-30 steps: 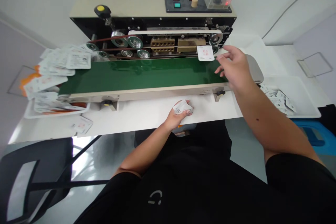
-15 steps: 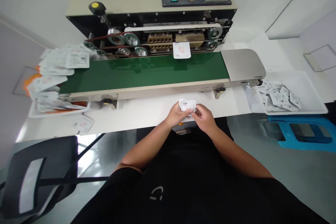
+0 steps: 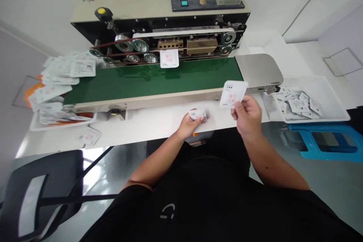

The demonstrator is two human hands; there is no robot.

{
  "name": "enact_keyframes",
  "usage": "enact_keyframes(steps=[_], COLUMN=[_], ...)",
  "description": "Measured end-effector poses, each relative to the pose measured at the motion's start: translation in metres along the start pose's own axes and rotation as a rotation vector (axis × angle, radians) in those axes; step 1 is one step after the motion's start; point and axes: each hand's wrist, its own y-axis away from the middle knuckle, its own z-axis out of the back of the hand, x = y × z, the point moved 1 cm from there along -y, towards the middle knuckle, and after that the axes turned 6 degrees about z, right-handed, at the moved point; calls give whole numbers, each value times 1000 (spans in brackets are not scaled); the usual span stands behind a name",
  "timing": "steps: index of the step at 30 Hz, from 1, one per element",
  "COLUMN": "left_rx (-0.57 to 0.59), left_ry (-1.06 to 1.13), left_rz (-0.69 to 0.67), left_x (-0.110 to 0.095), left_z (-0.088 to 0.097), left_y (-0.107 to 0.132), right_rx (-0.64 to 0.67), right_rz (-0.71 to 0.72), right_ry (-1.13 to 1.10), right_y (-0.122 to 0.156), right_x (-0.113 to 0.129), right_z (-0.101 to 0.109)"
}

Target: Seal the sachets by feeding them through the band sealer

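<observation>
My right hand [image 3: 248,118] pinches a flat white sachet [image 3: 234,92] by its lower right corner, held up before the front edge of the green conveyor belt [image 3: 195,76]. Close to the table edge, my left hand [image 3: 189,124] is closed round white sachets [image 3: 197,114] with dark print; how many is hidden by the fingers. Another white sachet [image 3: 169,59] hangs upright from the band of the sealing machine [image 3: 124,5], above the belt.
At the left end, white sachets [image 3: 69,68] heap up over a white tray [image 3: 61,125]. A white bin [image 3: 330,100] with loose sachets stands right. One packet [image 3: 90,136] lies on the table's front left. A blue stool [image 3: 334,141] and a black chair [image 3: 42,193] flank me.
My right hand has parted from the left and moved up and right with one sachet. The sachet in the machine has travelled left. My left hand stays nearly where it was.
</observation>
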Motion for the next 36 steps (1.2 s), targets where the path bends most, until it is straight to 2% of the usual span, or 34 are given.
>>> enact_keyframes(steps=[5, 10, 13, 16, 21, 26, 30, 36], left_rx=[5, -8, -37, -39, 47, 56, 57, 74], left_ry=[-79, -171, -115, -19, -64, -36, -50, -81], left_rz=[-72, -224, -142, -8, -145, -87, -89, -106], left_x=[-4, -8, -3, 3, -1, -1, 0, 1], left_z=[1, 2, 3, 3, 3, 3, 3, 5], left_y=[-1, -2, -1, -1, -2, -2, -1, -3], right_rx=[-99, -46, 13, 41, 67, 114, 89, 85], right_rz=[22, -188, -266, -316, -304, -297, -332, -366], right_ry=[-36, -30, -16, -21, -46, -27, -32, 55], right_y=[-67, -127, -147, -160, -178, -188, -186, -182], right_x=[42, 56, 57, 53, 40, 36, 42, 52], right_z=[24, 33, 30, 27, 27, 22, 8, -24])
